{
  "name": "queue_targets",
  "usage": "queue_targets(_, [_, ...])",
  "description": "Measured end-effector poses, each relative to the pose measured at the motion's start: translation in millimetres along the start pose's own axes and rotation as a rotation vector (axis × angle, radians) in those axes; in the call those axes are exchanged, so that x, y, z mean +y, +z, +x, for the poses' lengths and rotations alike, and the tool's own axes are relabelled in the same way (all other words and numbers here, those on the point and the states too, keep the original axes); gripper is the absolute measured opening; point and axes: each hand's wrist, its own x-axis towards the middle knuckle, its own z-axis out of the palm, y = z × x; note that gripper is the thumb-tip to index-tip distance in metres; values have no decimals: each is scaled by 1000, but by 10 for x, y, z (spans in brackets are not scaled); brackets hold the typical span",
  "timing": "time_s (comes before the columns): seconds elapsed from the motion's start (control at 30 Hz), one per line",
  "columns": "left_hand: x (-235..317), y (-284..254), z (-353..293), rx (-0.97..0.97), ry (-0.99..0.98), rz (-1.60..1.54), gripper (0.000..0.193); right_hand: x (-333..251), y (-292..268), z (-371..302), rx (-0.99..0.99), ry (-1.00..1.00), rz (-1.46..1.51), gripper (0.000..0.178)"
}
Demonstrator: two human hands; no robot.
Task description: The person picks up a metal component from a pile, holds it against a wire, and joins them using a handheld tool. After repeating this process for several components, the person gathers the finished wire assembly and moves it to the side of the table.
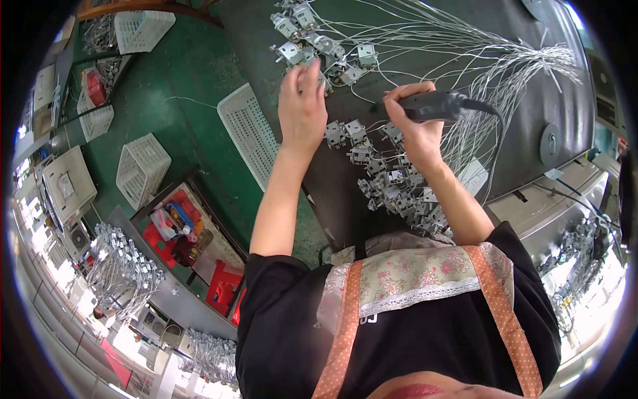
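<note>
My right hand (420, 130) is closed around a black corded electric screwdriver (435, 106), held level above the dark table with its tip pointing left. Its black cord bends down on the right. My left hand (304, 110) is at the table's left edge, fingers apart and a little bent, at the near side of a cluster of small silvery metal switch-like units (325, 46). Its fingertips overlap the nearest units, and I cannot make out any firm grip. A second group of such units (399, 183) lies below the tool, partly hidden by my right forearm.
White wires (458, 33) run from the units to a tied bundle (548, 60) at the right. A black disc (549, 144) lies on the table (518, 20). A white perforated basket (247, 123) stands beside the table's left edge; more crates (143, 169) are on the green floor.
</note>
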Motion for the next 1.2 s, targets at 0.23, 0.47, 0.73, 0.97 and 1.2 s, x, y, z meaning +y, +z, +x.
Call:
queue_targets(0.23, [-88, 133, 757, -380, 415, 368, 36, -53, -80, -90, 11, 56, -33, 22])
queue_targets(0.47, [37, -231, 242, -451, 213, -170, 32, -391, -155, -43, -24, -216, 90, 32])
queue_targets(0.73, [265, -17, -459, -288, -211, -379, 32, -275, -20, -150, -161, -181, 119, 33])
queue_targets(0.97, [165, 80, -625, -257, -242, -493, 32, -239, 26, -165, -155, -177, 94, 31])
queue_targets(1.2, [226, 47, -577, -344, -284, -468, 30, -118, -1, -128, -92, -126, 97, 28])
